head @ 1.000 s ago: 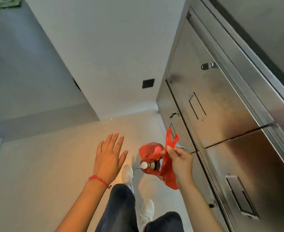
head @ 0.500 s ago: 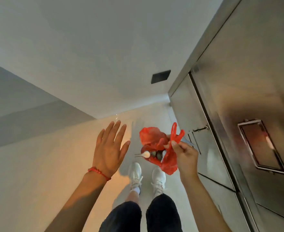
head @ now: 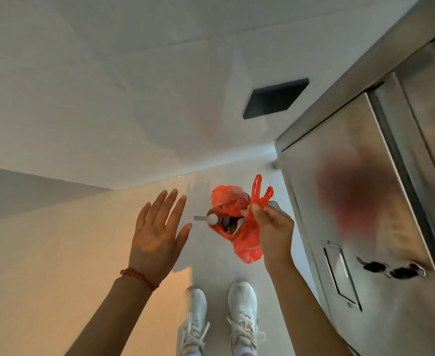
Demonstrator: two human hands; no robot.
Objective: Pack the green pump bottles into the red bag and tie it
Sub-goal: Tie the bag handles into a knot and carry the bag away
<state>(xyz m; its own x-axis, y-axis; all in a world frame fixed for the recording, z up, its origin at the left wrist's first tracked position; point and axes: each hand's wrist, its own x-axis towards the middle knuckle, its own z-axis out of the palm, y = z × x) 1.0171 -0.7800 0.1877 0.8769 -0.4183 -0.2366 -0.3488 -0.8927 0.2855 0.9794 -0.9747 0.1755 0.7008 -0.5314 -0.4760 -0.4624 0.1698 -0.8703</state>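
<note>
- Pale, smooth floor (head: 57,253) filled the lower left of the head view, with a warm orange cast across it, and met a white wall (head: 108,86) that carried a dark rectangular opening (head: 275,98).
- Brushed stainless-steel cabinet (head: 365,201) stood along the right side; its door showed a blurred red reflection, a recessed rectangular handle (head: 339,273) and a small dark latch (head: 390,269).
- White lace-up sneakers (head: 242,312) stood side by side on the floor at the bottom of the view, near the cabinet base.
- Left hand (head: 157,235) was raised palm-down beside the bag, fingers straight and spread apart, touching nothing; a red beaded bracelet (head: 139,277) circled its wrist.
- Right hand (head: 272,227) was held in the air next to the cabinet, thumb and fingers pinched shut on the bag's plastic just below the handle loops.
- Thin red plastic carrier bag (head: 247,242) hung from that pinch above the floor, its mouth gaping toward the left hand and its two handle loops sticking up above the fingers.
- Pump bottles (head: 226,222) sat inside the open bag; only their tops showed, one white pump head with its nozzle poking out to the left, and the bottle colour could not be told.
</note>
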